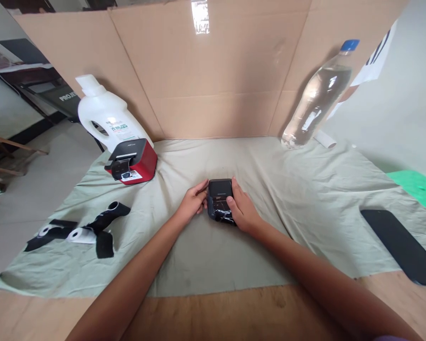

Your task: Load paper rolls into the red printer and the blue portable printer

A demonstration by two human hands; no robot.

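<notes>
A small black portable receipt printer [220, 201] lies on the pale green cloth [241, 265], in the middle of the view. Clear, shiny tape or film covers its lower part. My right hand [244, 208] grips its right side, thumb over the top face and fingers along the edge. From the other side my left hand [192, 201] holds the left edge, its index finger reaching the upper corner and the other fingers curled. The undersides of the printer and of the fingers are hidden.
Left stand a red and black label printer [142, 163] and a white jug [108, 113], with several paper rolls [95, 227] nearer me. A filled bottle [319, 97] leans at the cardboard [213, 61]; a small tube [325, 139] lies beside it. A black phone [401, 244] lies right.
</notes>
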